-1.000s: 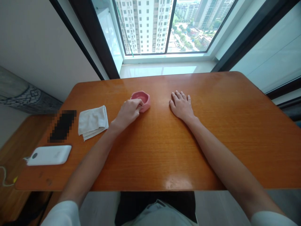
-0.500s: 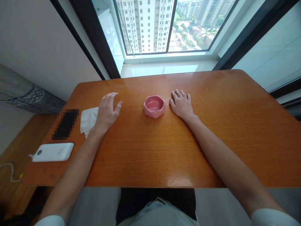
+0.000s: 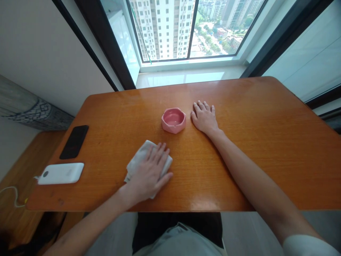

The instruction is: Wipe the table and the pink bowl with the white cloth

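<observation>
My left hand lies flat on a folded white cloth, fingers stretched out and a little apart. The cloth rests on the wooden table near its front edge, partly hidden beneath the palm. Just right of a pink, many-sided ashtray, my right hand rests palm down on the tabletop with its fingers spread. It holds nothing and does not touch the ashtray. The ashtray stands upright, and nothing shows inside it.
At the table's left end lie a black phone and, nearer to me, a white power bank with a cable plugged into it. A window is beyond the far edge. A wooden bench stands at the left.
My left hand has moved right and towards me from the table's left side, and the cloth has come with it, now under the palm. My right hand and the ashtray have stayed put.
</observation>
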{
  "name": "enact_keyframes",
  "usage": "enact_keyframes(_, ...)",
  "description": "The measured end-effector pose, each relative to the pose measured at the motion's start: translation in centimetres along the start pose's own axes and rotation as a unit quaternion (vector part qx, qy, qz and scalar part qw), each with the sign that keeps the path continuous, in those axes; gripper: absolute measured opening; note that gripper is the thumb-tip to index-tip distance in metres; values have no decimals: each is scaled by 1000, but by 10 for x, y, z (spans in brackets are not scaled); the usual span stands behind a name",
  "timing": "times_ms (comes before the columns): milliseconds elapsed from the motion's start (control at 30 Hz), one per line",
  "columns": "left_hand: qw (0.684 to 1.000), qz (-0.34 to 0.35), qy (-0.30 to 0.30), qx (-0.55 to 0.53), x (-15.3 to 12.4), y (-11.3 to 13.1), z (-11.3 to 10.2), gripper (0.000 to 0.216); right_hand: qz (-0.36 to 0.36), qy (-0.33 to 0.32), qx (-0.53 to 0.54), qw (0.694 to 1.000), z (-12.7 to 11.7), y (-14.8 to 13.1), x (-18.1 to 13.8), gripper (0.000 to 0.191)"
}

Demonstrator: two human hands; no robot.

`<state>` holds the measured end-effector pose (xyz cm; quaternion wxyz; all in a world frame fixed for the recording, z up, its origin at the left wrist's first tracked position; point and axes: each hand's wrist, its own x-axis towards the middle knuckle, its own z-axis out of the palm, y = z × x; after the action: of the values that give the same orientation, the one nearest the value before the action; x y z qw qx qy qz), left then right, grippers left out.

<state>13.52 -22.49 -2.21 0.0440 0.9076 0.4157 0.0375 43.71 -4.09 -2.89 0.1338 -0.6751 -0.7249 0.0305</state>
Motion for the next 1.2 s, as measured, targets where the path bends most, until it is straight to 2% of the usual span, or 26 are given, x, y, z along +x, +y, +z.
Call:
enact_keyframes(67, 998, 64, -6, -6, 13, 38, -2, 74, -1, 2, -3, 1000, 0, 0, 0, 68)
enact_keyframes(100, 998, 70, 0, -7, 23, 52, -1, 72, -2, 3, -5, 1000, 0, 0, 0, 68)
enact_keyframes(167, 999, 37, 18, -5, 47, 70, 2, 69, -4, 5, -8, 1000, 1, 1, 0, 68)
enact_keyframes(333, 997, -61, 48, 11, 100, 89, 15, 68, -8, 5, -8, 1000, 2, 2, 0, 69)
enact_keyframes(433, 993, -87, 79, -13, 107, 95, 16, 69, -7, 3, -5, 1000, 1, 1, 0, 69)
enact_keyframes(500, 987, -79, 123, -63, 102, 90, 8, 67, -4, 1, -2, 1000, 1, 1, 0, 69)
enact_keyframes(600, 960, -36, 238, -141, 96, 58, -19, 46, -1, -3, 2, 1000, 0, 0, 0, 69)
enact_keyframes(667, 936, -40, 328, -118, 98, 17, -39, 43, -2, -5, 4, 1000, 0, 0, 0, 68)
enact_keyframes(700, 929, -69, 351, -91, 103, -7, -46, 45, -3, -4, 6, 1000, -1, 0, 0, 69)
enact_keyframes(767, 927, -178, 324, -65, 116, -57, -53, 51, -4, -2, 10, 1000, -1, -1, 0, 69)
enact_keyframes(833, 932, -255, 252, -59, 133, -103, -47, 57, -3, 0, 13, 1000, -1, -1, 0, 69)
enact_keyframes(933, 934, -321, 133, -84, 153, -146, -26, 70, -2, 1, 13, 1000, 0, 0, 0, 68)
enact_keyframes(1033, 932, -345, 67, -89, 162, -161, -7, 77, -4, -2, 11, 1000, 0, 1, 1, 68)
enact_keyframes(1200, 939, -334, 47, -74, 161, -161, -1, 78, 0, -5, -2, 1000, 0, 0, 1, 69)
